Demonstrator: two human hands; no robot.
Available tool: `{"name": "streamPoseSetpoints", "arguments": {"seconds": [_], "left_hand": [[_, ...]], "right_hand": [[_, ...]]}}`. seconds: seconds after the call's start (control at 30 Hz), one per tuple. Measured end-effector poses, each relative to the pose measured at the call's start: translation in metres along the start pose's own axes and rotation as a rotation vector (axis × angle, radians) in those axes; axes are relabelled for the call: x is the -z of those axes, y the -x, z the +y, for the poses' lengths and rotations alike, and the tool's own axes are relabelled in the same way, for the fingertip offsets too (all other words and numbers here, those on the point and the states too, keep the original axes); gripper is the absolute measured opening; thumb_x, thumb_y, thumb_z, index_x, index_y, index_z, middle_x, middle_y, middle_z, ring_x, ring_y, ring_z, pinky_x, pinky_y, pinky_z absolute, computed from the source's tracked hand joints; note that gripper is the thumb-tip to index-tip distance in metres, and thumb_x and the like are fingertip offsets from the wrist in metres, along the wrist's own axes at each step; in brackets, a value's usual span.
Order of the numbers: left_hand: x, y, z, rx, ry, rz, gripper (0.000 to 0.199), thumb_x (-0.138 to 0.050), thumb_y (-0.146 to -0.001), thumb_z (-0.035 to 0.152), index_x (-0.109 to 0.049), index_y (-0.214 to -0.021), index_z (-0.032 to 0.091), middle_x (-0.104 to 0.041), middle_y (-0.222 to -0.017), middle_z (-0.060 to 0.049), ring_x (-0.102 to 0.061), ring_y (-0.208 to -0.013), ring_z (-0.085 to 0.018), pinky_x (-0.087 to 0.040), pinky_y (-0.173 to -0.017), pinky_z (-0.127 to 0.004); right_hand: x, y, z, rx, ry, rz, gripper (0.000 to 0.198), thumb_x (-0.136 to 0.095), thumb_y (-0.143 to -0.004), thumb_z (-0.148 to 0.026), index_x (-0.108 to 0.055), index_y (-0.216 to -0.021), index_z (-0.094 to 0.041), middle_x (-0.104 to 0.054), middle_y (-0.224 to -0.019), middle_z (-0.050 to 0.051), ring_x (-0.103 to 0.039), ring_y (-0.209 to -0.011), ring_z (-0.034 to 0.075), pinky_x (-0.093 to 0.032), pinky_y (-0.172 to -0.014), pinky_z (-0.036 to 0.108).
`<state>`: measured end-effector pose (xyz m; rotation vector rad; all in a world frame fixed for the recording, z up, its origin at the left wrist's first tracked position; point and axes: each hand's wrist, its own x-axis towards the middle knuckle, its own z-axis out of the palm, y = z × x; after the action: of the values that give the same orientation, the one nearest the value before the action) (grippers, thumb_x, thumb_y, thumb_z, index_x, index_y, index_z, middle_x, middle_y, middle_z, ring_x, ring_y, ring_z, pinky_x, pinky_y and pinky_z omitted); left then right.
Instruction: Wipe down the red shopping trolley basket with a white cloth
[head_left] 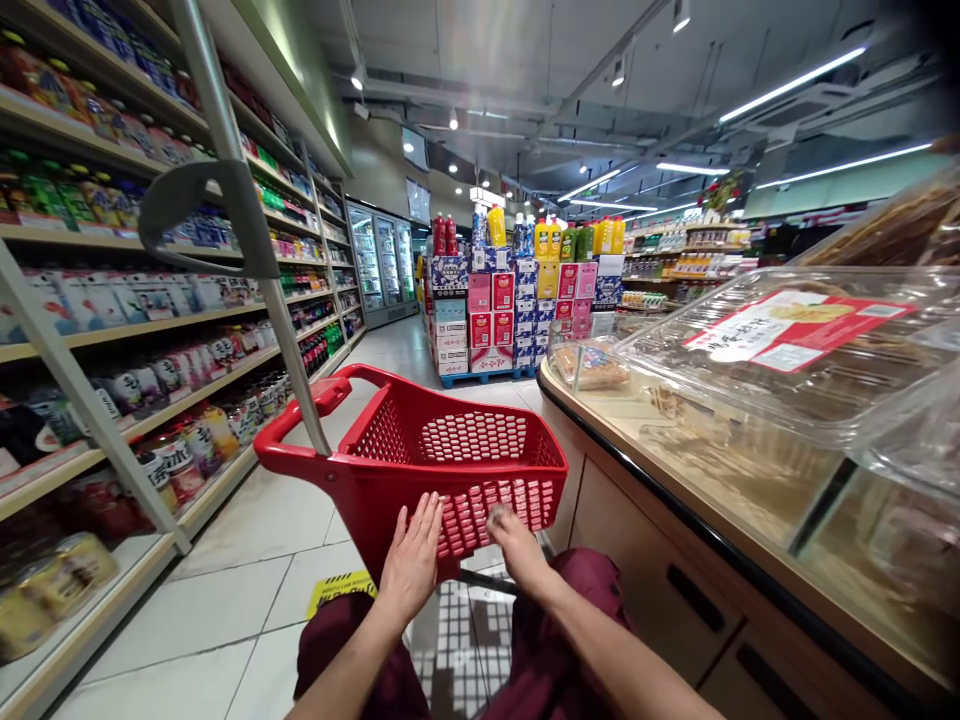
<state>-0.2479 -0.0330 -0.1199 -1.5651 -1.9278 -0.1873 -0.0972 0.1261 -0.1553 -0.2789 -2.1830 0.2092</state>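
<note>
A red plastic rolling shopping basket (pixel 457 440) with perforated walls stands on the floor close in front of my knees. Its metal pull rod (pixel 289 340) rises at the left, topped by a dark grey loop grip (pixel 206 220). My left hand (pixel 414 555) is at the basket's near side, fingers stretched out and holding nothing; whether the palm touches the wall I cannot tell. To the right, my right hand (pixel 517 548) has its fingers curled beside the same wall. A small greyish patch shows at its fingertips, too blurred to name. No goods show in the visible part of the basket.
Shelves of drinks (pixel 180 370) line the left side. A display counter (pixel 675 500) with clear plastic food boxes (pixel 795 330) runs close along my right. Stacked drink cartons (pixel 517 310) stand ahead in the aisle. A yellow floor sign (pixel 337 590) lies by my left knee.
</note>
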Motion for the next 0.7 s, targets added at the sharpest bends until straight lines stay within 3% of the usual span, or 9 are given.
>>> {"name": "streamPoseSetpoints", "arguments": {"seconds": [0.2,0.4,0.57,0.7], "left_hand": [[0.003,0.004,-0.006,0.059,-0.012,-0.038,0.058,-0.037,-0.073,0.019,-0.035,-0.131,0.013,-0.034,-0.14,-0.007,-0.023,-0.132,-0.02,-0.012,-0.109,-0.042],[0.005,0.012,-0.012,0.039,-0.032,-0.006,0.06,-0.039,-0.072,0.019,-0.034,-0.132,0.013,-0.033,-0.141,-0.007,-0.021,-0.133,-0.019,-0.008,-0.11,-0.04],[0.008,0.018,-0.022,0.128,-0.041,-0.018,0.058,-0.037,-0.071,0.017,-0.037,-0.13,0.012,-0.036,-0.139,-0.008,-0.024,-0.131,-0.02,-0.009,-0.109,-0.041],[0.009,0.026,-0.028,0.119,-0.034,-0.009,0.06,-0.038,-0.071,0.017,-0.036,-0.13,0.013,-0.036,-0.139,-0.008,-0.025,-0.131,-0.02,-0.01,-0.109,-0.041]], "right_hand": [[-0.005,-0.024,-0.018,0.007,-0.011,0.076,0.036,-0.037,-0.086,-0.011,-0.055,-0.115,-0.02,-0.055,-0.11,0.009,-0.047,-0.107,0.02,-0.041,-0.092,0.037],[-0.022,-0.021,-0.03,0.086,0.041,-0.082,0.031,-0.039,-0.085,-0.009,-0.061,-0.103,-0.022,-0.06,-0.095,0.007,-0.053,-0.097,0.018,-0.047,-0.083,0.031],[-0.02,-0.044,-0.04,0.105,0.042,0.07,0.033,-0.038,-0.087,-0.012,-0.056,-0.113,-0.019,-0.056,-0.106,0.009,-0.048,-0.105,0.019,-0.041,-0.092,0.036],[-0.033,-0.03,-0.045,0.148,0.079,-0.09,0.032,-0.039,-0.085,-0.009,-0.061,-0.103,-0.022,-0.06,-0.091,0.007,-0.053,-0.094,0.018,-0.045,-0.083,0.031]]}}
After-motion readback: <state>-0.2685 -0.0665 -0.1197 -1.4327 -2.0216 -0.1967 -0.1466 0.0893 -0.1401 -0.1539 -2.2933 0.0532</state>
